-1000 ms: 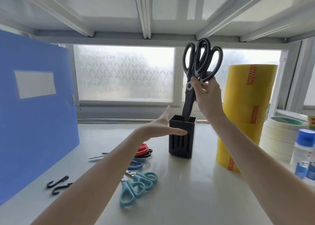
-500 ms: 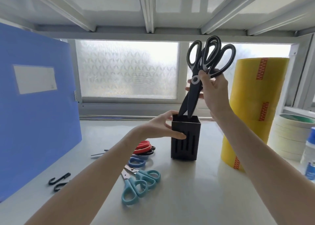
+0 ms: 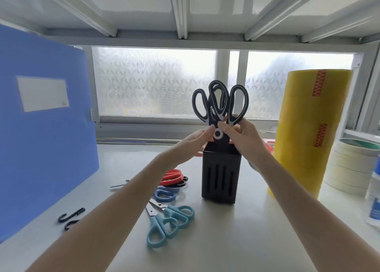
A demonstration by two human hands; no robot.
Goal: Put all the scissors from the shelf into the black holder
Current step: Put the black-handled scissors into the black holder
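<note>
Nearest on the shelf (image 3: 236, 241) lie teal scissors (image 3: 164, 220), then blue (image 3: 164, 195) and red (image 3: 171, 177) ones. Behind, the holder (image 3: 221, 181) stands with black scissors (image 3: 220, 105) inside. The right hand (image 3: 240, 138) pinches their handles; the left hand (image 3: 191, 144) seems only to touch the holder's rim, fingers loose.

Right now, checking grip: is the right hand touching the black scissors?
Touching. Head view shows the right hand pinching the black scissors below the handle loops.
</note>
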